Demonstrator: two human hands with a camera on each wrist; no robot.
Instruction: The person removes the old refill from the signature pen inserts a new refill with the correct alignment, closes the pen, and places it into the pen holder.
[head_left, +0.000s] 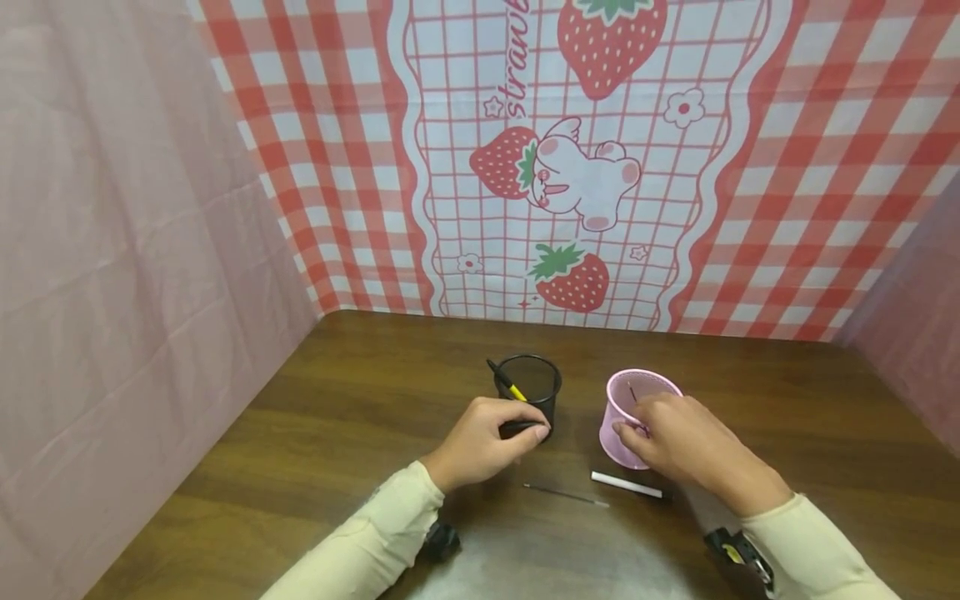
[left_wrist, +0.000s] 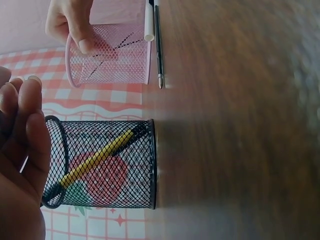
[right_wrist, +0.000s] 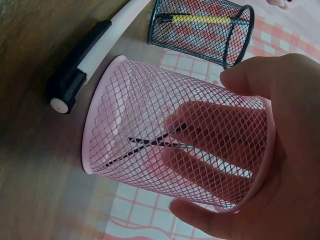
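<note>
My right hand (head_left: 675, 437) grips the near wall of a pink mesh pen holder (right_wrist: 135, 90), several fingers inside and the thumb outside. Two thin dark sticks (right_wrist: 145, 142), resembling pen refills, cross inside it. My left hand (head_left: 487, 442) is beside a black mesh pen holder (left_wrist: 100, 197), fingers bent near its rim. Something dark shows between that thumb and fingers; whether it is held or is the holder behind cannot be told. A yellow and black pen (left_wrist: 97, 159) leans inside the black holder.
On the table (head_left: 285, 442), in front of the holders, lie a thin pen refill (head_left: 566, 495) and a white pen (head_left: 627, 484) with a black clip end. A strawberry-print checked cloth (head_left: 360, 208) hangs behind; a pale pink cloth (head_left: 150, 250) hangs at the left.
</note>
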